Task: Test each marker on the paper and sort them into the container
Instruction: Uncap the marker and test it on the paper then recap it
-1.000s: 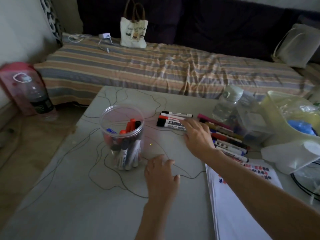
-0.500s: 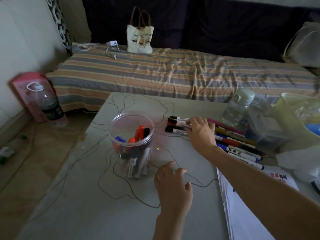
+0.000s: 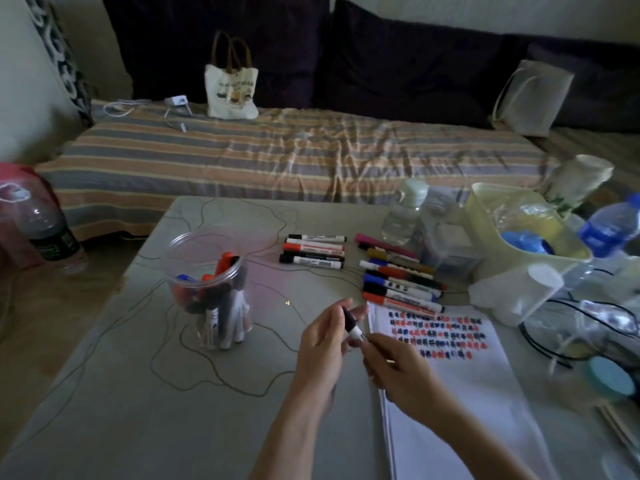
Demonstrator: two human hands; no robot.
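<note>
Fingers of the right hand (image 3: pixel 398 358) are clenched on the marker (image 3: pixel 354 328) barrel above the table's (image 3: pixel 138 410) middle, its capped end slanting up-left into the left hand's (image 3: pixel 322 344) pinching fingertips, just beside the paper's (image 3: pixel 467 375) left edge.

One head-worn wide-angle view looks forward and down, near the table (image 3: pixel 138 410), sofa (image 3: pixel 277 161) beyond.

No words can be read here. The markers (image 3: pixel 313 252) on the table have labels, the tote bag (image 3: pixel 231 90) far back has print, and the paper (image 3: pixel 450 358) has red and blue marks, all too blurry.
</note>
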